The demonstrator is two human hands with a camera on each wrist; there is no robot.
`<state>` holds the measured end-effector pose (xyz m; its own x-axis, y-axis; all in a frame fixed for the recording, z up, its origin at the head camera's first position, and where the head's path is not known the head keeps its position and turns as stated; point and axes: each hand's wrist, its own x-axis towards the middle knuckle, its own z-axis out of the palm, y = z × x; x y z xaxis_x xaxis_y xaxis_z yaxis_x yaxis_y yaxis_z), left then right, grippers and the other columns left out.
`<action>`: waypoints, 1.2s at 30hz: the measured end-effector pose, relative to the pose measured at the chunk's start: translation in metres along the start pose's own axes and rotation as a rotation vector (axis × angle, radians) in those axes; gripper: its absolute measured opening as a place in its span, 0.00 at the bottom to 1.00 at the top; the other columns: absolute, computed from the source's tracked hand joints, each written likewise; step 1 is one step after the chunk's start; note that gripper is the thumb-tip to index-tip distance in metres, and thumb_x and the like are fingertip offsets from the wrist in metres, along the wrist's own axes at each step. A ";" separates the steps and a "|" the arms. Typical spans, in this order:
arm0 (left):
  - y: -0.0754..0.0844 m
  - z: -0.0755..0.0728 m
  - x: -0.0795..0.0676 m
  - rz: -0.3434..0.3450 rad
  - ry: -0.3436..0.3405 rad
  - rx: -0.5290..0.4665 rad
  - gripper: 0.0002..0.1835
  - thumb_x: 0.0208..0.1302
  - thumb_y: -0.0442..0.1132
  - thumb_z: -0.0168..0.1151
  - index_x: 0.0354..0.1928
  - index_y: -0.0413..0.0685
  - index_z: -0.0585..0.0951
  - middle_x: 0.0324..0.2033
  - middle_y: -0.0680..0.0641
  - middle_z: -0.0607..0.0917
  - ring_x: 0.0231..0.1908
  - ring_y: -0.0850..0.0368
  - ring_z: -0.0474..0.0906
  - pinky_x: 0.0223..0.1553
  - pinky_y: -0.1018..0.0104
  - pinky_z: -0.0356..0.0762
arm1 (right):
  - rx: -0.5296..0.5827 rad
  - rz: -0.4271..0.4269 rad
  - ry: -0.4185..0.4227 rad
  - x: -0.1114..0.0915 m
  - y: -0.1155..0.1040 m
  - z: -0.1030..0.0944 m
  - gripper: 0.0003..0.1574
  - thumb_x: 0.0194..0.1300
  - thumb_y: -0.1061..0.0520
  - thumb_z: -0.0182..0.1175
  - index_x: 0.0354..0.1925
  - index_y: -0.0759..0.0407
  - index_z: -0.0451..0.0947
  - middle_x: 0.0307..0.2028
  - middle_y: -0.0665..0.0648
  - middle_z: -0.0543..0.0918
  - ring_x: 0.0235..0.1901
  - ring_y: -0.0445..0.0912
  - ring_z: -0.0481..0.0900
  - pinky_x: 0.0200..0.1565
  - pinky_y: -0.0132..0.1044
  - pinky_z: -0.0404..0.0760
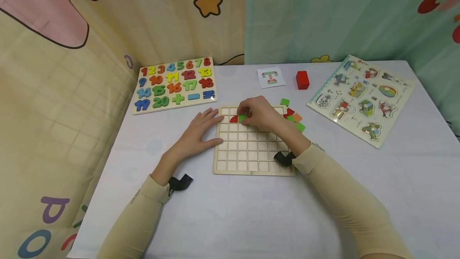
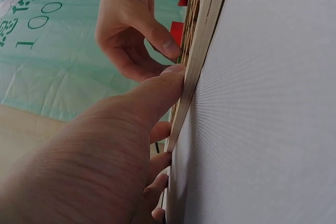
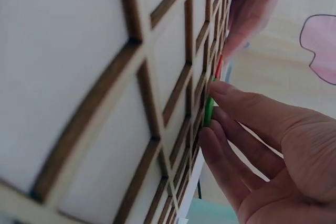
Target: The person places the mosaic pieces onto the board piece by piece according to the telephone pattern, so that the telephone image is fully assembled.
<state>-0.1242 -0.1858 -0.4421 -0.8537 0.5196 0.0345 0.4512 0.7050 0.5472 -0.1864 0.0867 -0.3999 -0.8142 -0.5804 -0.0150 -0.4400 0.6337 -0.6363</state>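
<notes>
A wooden grid board [image 1: 253,173] lies on the white table. My right hand [image 1: 261,113] reaches over its upper part, thumb and fingers pinching a green square tile [image 1: 242,118]. In the right wrist view that tile [image 3: 209,109] shows edge-on between the fingertips, close over the grid. Just left of it, a red quarter-round tile [image 1: 234,119] sits in a cell of the second row. My left hand [image 1: 195,134] rests along the board's left side with fingers and thumb stretched out; in the left wrist view the thumb touches the board's edge [image 2: 195,72].
Loose green, red and orange tiles [image 1: 300,126] lie at the board's upper right. Behind stand a pattern card [image 1: 271,77] and a red block [image 1: 302,80]. A number puzzle [image 1: 175,84] lies at back left, a picture puzzle [image 1: 361,99] at right. Printed curtains [image 1: 305,19] hang behind the table.
</notes>
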 end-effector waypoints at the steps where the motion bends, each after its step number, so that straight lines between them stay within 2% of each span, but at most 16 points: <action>1: 0.000 0.000 0.000 -0.003 -0.002 -0.001 0.40 0.70 0.55 0.69 0.80 0.56 0.67 0.84 0.49 0.57 0.85 0.51 0.41 0.85 0.49 0.34 | -0.005 0.002 -0.005 -0.001 -0.001 0.000 0.15 0.61 0.64 0.76 0.47 0.60 0.88 0.43 0.56 0.90 0.42 0.50 0.85 0.49 0.43 0.87; 5: 0.002 0.000 0.000 -0.006 -0.004 -0.004 0.41 0.70 0.56 0.69 0.80 0.56 0.67 0.84 0.49 0.57 0.85 0.51 0.41 0.85 0.49 0.34 | -0.013 0.012 -0.035 -0.010 -0.003 -0.006 0.18 0.62 0.64 0.74 0.51 0.59 0.88 0.47 0.57 0.91 0.48 0.52 0.86 0.56 0.47 0.85; 8: 0.002 0.000 0.001 -0.002 -0.005 -0.005 0.41 0.70 0.56 0.69 0.80 0.56 0.67 0.84 0.49 0.57 0.85 0.50 0.41 0.85 0.49 0.34 | 0.016 0.001 -0.027 -0.018 0.001 -0.014 0.18 0.64 0.63 0.72 0.53 0.59 0.87 0.50 0.58 0.90 0.52 0.54 0.87 0.59 0.50 0.85; 15: 0.003 0.001 0.004 0.008 -0.004 -0.003 0.41 0.69 0.55 0.69 0.80 0.55 0.67 0.84 0.48 0.57 0.85 0.49 0.41 0.85 0.49 0.34 | 0.163 0.053 0.125 -0.037 0.026 -0.042 0.17 0.68 0.62 0.70 0.55 0.63 0.86 0.53 0.63 0.88 0.54 0.55 0.84 0.60 0.53 0.86; 23: 0.004 0.001 0.003 -0.004 -0.003 -0.005 0.41 0.70 0.55 0.70 0.80 0.55 0.67 0.84 0.48 0.57 0.85 0.50 0.41 0.86 0.49 0.34 | 0.160 0.160 0.261 -0.051 0.066 -0.070 0.15 0.70 0.66 0.66 0.54 0.66 0.86 0.50 0.67 0.88 0.51 0.57 0.85 0.58 0.58 0.87; 26: 0.004 0.001 0.002 -0.008 -0.005 -0.006 0.41 0.70 0.54 0.70 0.80 0.55 0.67 0.84 0.49 0.57 0.85 0.51 0.41 0.86 0.50 0.34 | 0.126 0.208 0.262 -0.054 0.076 -0.071 0.15 0.70 0.68 0.62 0.53 0.66 0.86 0.50 0.67 0.88 0.52 0.58 0.85 0.58 0.59 0.86; 31: 0.005 0.001 0.001 -0.014 -0.005 -0.008 0.41 0.70 0.54 0.70 0.80 0.55 0.67 0.84 0.48 0.57 0.85 0.50 0.41 0.85 0.49 0.33 | 0.100 0.281 0.214 -0.052 0.083 -0.067 0.19 0.69 0.69 0.58 0.54 0.65 0.87 0.54 0.69 0.86 0.54 0.63 0.83 0.61 0.60 0.84; 36: 0.005 0.001 0.002 -0.009 0.000 -0.010 0.41 0.70 0.54 0.70 0.80 0.55 0.67 0.84 0.48 0.57 0.85 0.49 0.41 0.85 0.49 0.33 | 0.036 0.296 0.195 -0.050 0.084 -0.065 0.19 0.69 0.70 0.57 0.54 0.65 0.87 0.57 0.70 0.85 0.55 0.65 0.80 0.62 0.62 0.81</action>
<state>-0.1229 -0.1804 -0.4401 -0.8577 0.5132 0.0301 0.4410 0.7045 0.5560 -0.2078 0.2022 -0.4021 -0.9630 -0.2636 -0.0569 -0.1637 0.7391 -0.6534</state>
